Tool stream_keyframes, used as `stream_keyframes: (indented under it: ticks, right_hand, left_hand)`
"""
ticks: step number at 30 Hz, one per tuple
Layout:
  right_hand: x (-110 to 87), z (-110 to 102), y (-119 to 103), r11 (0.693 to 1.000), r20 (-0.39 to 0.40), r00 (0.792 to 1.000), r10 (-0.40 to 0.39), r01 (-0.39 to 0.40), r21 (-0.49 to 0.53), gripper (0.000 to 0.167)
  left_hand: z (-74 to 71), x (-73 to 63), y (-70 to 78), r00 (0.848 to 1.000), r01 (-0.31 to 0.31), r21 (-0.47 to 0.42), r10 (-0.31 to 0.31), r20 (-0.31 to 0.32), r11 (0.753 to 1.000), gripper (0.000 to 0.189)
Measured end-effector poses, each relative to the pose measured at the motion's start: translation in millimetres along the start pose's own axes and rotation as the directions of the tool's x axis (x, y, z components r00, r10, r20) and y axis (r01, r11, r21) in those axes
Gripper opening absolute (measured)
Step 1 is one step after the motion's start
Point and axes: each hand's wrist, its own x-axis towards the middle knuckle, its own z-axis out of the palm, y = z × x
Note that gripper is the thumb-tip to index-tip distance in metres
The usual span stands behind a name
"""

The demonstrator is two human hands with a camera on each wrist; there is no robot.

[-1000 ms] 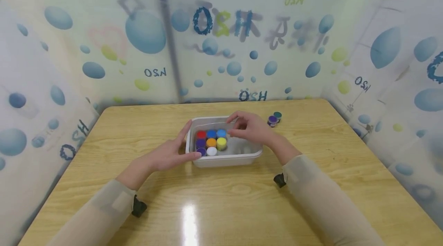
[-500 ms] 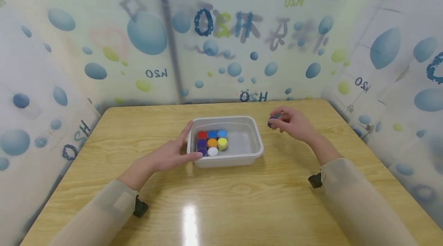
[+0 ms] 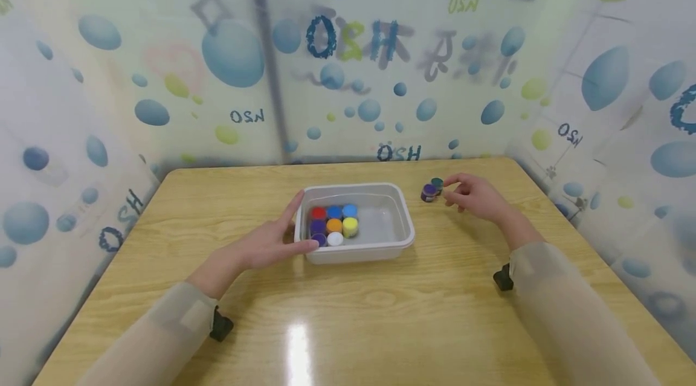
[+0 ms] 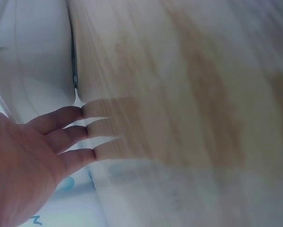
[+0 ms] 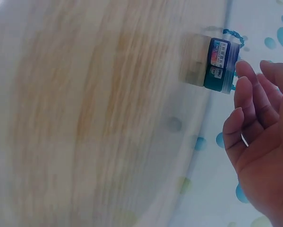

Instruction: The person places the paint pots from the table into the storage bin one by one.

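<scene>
A white plastic tub (image 3: 380, 247) stands mid-table, its left part filled with several small paint pots, among them a red (image 3: 318, 213), an orange (image 3: 334, 226), a yellow (image 3: 350, 226) and a white one (image 3: 335, 239). My left hand (image 3: 266, 244) rests against the tub's left end, thumb over the near corner and fingers stretched along the side. In the left wrist view its fingers look straight beside the tub (image 4: 32, 56). Two paint pots, purple (image 3: 429, 193) and green (image 3: 437, 185), stand together on the table. Just right of them, my right hand (image 3: 478, 197) holds nothing, fingers loosely bent.
The wooden table (image 3: 348, 325) reaches back to a patterned wall (image 3: 348, 90) with blue and green drop shapes. Inside the tub, its right half shows bare floor (image 3: 380, 223).
My right hand has moved from above the tub to the two pots, then drawn slightly right of them. The left hand has stayed on the tub.
</scene>
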Motion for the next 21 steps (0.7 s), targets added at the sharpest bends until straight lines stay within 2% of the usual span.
stream_keyframes:
  ticks: [8, 21]
  right_hand:
    - [18.1, 10.9, -0.5, 0.999, 0.053, 0.998, 0.023, -0.022, -0.024, 0.038]
    - [31.2, 15.9, -2.8, 0.998, 0.100, 0.994, 0.051, -0.046, -0.048, 0.044]
  left_hand:
    - [0.7, -0.7, -2.3, 1.000, -0.017, -0.004, 0.017, -0.006, 1.000, 0.115]
    - [-0.2, -1.5, -1.2, 1.000, -0.012, 0.003, 0.012, 0.001, 1.000, 0.116]
